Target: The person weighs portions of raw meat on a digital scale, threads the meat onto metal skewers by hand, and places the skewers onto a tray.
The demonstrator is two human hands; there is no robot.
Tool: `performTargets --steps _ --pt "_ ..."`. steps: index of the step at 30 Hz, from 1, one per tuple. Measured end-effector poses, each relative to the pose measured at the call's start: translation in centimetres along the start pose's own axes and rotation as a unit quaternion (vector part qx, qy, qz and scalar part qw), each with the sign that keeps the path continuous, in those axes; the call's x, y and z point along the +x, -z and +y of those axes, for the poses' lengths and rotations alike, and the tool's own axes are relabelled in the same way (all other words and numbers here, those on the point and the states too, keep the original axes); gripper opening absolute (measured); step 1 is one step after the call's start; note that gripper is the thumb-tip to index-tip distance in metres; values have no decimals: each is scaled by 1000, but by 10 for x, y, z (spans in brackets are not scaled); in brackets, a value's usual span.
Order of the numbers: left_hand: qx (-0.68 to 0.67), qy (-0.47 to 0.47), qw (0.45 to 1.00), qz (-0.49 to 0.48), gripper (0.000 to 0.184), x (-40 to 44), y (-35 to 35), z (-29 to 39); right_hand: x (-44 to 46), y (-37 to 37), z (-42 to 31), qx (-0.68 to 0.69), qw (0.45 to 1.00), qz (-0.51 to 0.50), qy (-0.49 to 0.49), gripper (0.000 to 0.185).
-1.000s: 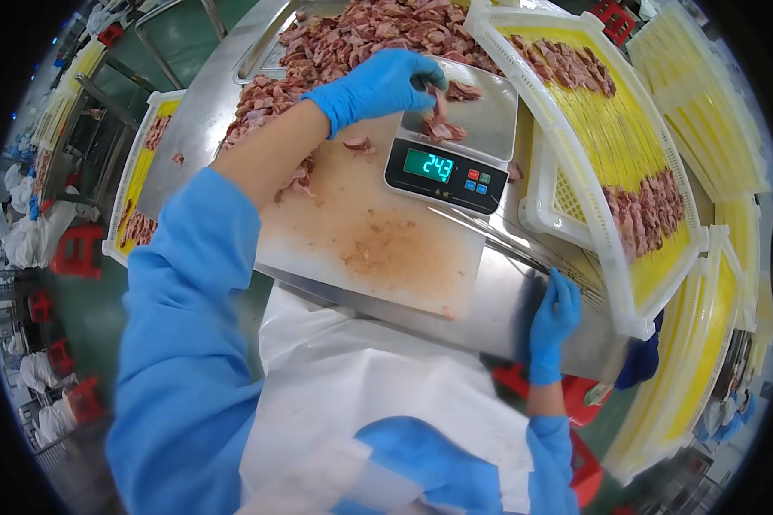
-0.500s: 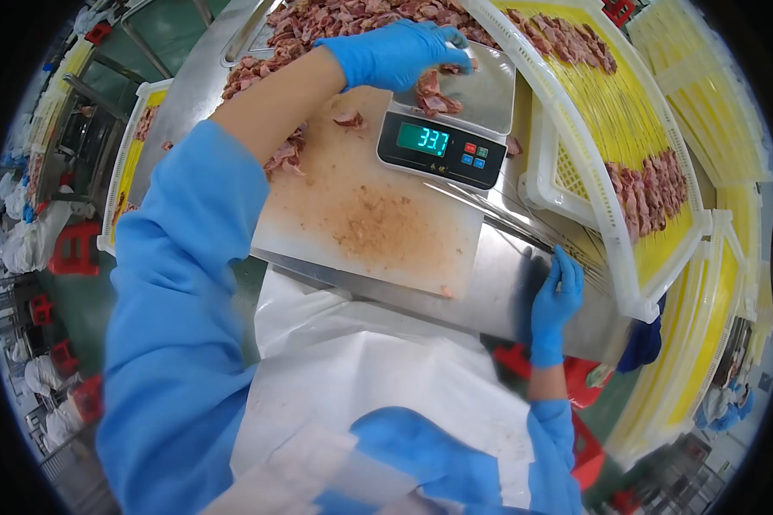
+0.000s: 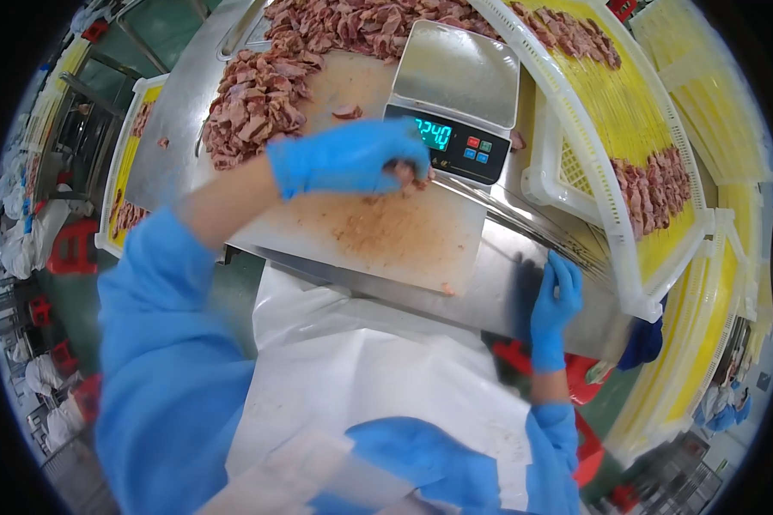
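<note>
Meat pieces are gripped in the curled fingers of my blue-gloved left hand, which is over the cutting board just below the scale. That hand is slightly blurred and covers part of the scale's display. No meat lies on the metal weighing pan. On the metal table's front edge at the right, my gloved right hand rests with loosely bent fingers and a gap by the thumb. Its fingertips are beside the thin metal skewers, and I see nothing held in it.
A large meat pile spans the back, with another heap at the left. A white-rimmed yellow tray holds skewered meat at the right. More trays stand beyond it. A single meat scrap lies on the board.
My left hand has moved from the scale pan down and toward me, over the board. The meat pieces have left the pan and are in that hand. My right hand has stayed nearly still.
</note>
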State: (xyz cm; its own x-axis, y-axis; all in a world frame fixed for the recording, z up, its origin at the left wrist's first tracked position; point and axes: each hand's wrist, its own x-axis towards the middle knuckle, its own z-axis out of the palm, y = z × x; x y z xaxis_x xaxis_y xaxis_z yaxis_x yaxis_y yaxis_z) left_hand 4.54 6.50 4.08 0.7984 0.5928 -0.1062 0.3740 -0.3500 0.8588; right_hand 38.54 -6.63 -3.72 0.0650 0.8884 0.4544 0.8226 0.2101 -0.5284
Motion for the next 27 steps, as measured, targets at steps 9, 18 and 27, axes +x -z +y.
performTargets --steps 9,18,27 --pt "86 6 975 203 16 -61 -51 -18 -17 31 -72 -8 956 -279 93 47" --pt "255 87 925 266 16 -75 -73 -17 -22 33 -79 -35 928 -358 98 60" --pt "284 70 926 239 15 -76 -77 -20 -12 18 -88 -18 924 -363 115 63"
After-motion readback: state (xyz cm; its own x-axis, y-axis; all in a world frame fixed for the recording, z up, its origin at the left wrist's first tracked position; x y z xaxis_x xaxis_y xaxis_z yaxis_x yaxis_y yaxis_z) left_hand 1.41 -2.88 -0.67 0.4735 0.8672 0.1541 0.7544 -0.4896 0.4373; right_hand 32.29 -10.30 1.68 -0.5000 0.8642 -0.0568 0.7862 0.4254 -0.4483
